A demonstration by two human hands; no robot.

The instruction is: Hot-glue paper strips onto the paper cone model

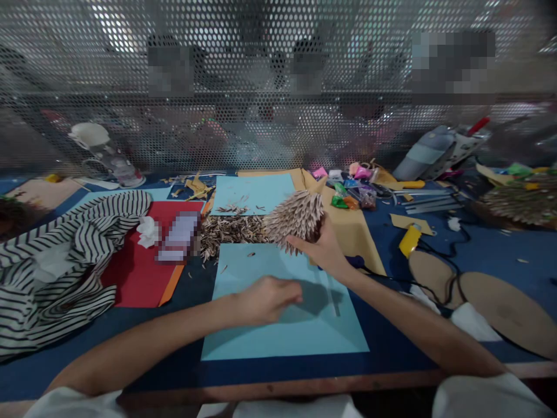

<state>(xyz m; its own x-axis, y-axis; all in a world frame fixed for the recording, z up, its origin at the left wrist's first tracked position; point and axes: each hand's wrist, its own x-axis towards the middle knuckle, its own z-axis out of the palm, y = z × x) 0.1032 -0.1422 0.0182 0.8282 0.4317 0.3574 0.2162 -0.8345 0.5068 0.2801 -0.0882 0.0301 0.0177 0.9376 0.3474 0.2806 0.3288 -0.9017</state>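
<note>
Fingers [300,242] of the right hand [325,251] grasp a spiky paper cone [296,216] above the blue sheet [304,331]; the left hand [263,299] curls, blurred, grip unclear. Spikes cover the cone's visible side; loose pieces [228,229] lie heaped beside it on the tabletop [391,348].

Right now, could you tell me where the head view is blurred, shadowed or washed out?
Head view: the left hand is motion-blurred, with a soft shadow beside it on the blue sheet; the right hand and its cone are fairly sharp; the mesh behind is hazy with glare.
</note>
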